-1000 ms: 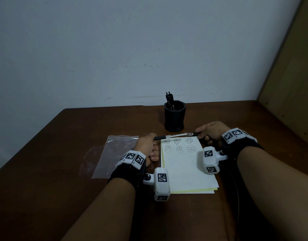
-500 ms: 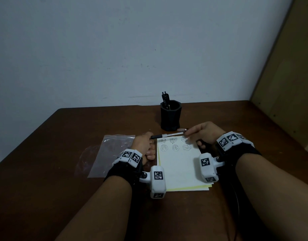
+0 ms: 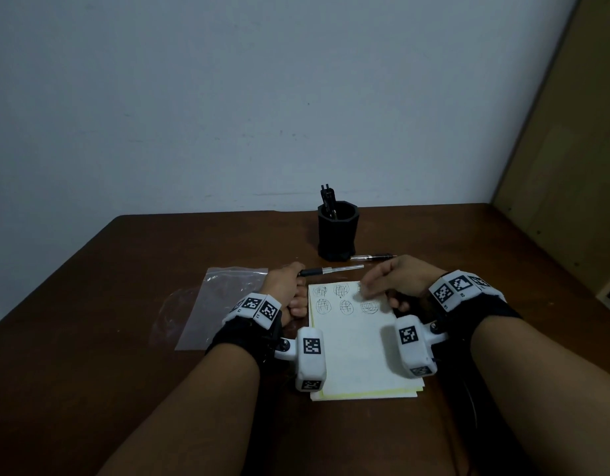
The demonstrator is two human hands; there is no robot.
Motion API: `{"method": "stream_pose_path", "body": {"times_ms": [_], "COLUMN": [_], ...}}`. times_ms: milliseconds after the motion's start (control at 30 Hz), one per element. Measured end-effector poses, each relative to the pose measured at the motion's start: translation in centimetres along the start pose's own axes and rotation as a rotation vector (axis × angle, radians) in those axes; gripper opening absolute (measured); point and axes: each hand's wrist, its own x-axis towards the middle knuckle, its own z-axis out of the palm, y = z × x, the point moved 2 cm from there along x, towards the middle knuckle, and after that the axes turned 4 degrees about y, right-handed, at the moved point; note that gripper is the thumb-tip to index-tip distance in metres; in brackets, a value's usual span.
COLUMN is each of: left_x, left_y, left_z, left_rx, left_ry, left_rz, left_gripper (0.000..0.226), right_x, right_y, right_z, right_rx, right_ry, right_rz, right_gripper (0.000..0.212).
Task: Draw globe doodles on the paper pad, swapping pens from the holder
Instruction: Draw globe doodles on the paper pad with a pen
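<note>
A: Surface & room?
B: Dark brown wood table (image 3: 125, 338), pale grey-blue wall (image 3: 193, 97) behind, tan panel (image 3: 571, 149) at right. Dim light.

A: Counts, L to R?
B: 1 clear bag (image 3: 224, 304) toward the table's left edge. 2 hands, each w/ a marker band (image 3: 259, 305) at the wrist. 1 pad (image 3: 358, 355) mid-table. 1 black holder (image 3: 338, 231) behind it, dark pen tops (image 3: 327, 195) inside, no. unclear. 1 loose pen (image 3: 372, 257) flat at the holder's foot.

A: Hands?
B: The left hand (image 3: 283, 290), by the pad's top left corner, grips a pen (image 3: 331, 270) by its dark end; the shaft points right, just beyond the pad's top edge. The right hand (image 3: 403, 280) is over the top right corner, fingers loosely bent, blurred, holding nothing.

A: Pad?
B: White sheet, yellow edge beneath. 5 doodles (image 3: 346, 306) show in 2 rows at the top; the top row's right end is under the fingers.
</note>
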Motion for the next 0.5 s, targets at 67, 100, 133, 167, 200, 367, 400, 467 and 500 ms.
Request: {"method": "stream_pose_path", "body": {"times_ms": [67,100,133,167,200,367,400,467,500], "left_x": [-0.1,-0.1,-0.1,-0.1,-0.1,0.3,0.4,0.8,1.0], "left_y": [0.0,0.0,0.1,0.1,0.2,1.1,1.3,1.9,2.2], "left_z": [0.1,0.1,0.2,0.2,0.2,0.1,0.0,-0.1,-0.2], "left_rx": [0.027,0.041,0.056,0.072,0.087,0.159,0.169,0.182,0.184], "left_ry": [-0.015,-0.023,-0.031,-0.04,-0.047,-0.048,-0.043,-0.028,-0.019], "left_rz": [-0.006,-0.01,-0.015,-0.021,-0.026,-0.025,-0.019,0.001,0.012], "left_gripper": [0.041,0.042,0.042,0.043,0.043,0.042,0.04,0.037,0.036], "right_x": [0.0,0.1,0.2,0.3,0.4,1.2,1.3,1.6,1.7], "right_y": [-0.4,-0.6,-0.8,-0.9,-0.9,-0.6,-0.6,-0.5,-0.5], "right_z": [0.2,0.2,0.4,0.5,0.6,-0.2,-0.7,-1.6,-2.1], "right_rx": [0.134,0.189,0.229,0.256,0.276,0.309,0.29,0.263,0.257], "right_ry": [-0.002,0.005,0.013,0.023,0.037,0.116,0.139,0.179,0.198], "right_rz": [-0.04,-0.053,-0.062,-0.069,-0.076,-0.064,-0.066,-0.07,-0.064], "right_gripper": [0.025,0.028,0.028,0.025,0.021,0.006,0.004,0.004,0.006]}}
